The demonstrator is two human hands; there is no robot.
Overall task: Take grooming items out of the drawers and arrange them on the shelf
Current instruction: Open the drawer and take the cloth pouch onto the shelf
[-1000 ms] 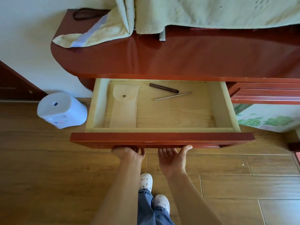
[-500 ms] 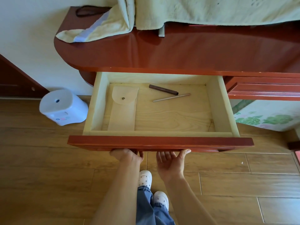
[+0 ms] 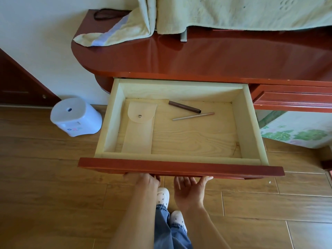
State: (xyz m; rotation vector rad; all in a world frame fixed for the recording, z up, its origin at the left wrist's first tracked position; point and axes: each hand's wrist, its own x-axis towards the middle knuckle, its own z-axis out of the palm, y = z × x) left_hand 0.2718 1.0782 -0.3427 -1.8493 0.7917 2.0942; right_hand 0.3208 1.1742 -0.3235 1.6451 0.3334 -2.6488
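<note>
Both hands rest under the near front of the drawer: left hand with fingers hidden, grip unclear; right hand palm up, fingers straight. The pouch lies beyond the left hand, long axis near-to-far; pencil and stick lie crosswise, beyond the right.

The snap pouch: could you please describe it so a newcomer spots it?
Find the open drawer under the red-brown tabletop. The pouch lies flat along its left side. Unlike the brown pencil and silvery stick nearby, it is wide and pale.

White wall, wood-plank floor, glossy red-brown dresser, white plastic stool beside it
</note>
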